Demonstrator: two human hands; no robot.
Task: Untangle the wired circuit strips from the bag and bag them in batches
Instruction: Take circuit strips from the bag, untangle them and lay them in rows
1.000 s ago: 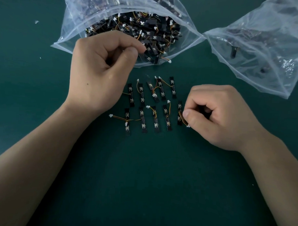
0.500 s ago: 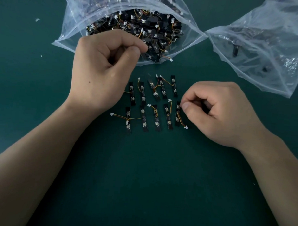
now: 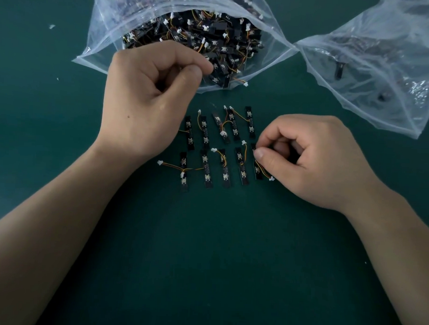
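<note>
Right hand [image 3: 313, 161] pinches the rightmost circuit strip [image 3: 257, 173] of the near row. At eleven o'clock, left hand [image 3: 147, 96] curls at the zip bag [image 3: 108, 37] mouth, whether it grips anything unclear.

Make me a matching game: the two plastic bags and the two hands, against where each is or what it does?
1 clear plastic bag packed with black wired circuit strips
2 second clear plastic bag
3 left hand
4 right hand

A pinches the rightmost black circuit strip of the near row
B far right, nearly empty
C curled at the packed bag's mouth
D far centre, mouth open

Pairs: 1-D; 2-B; 3-C; 4-A
</note>
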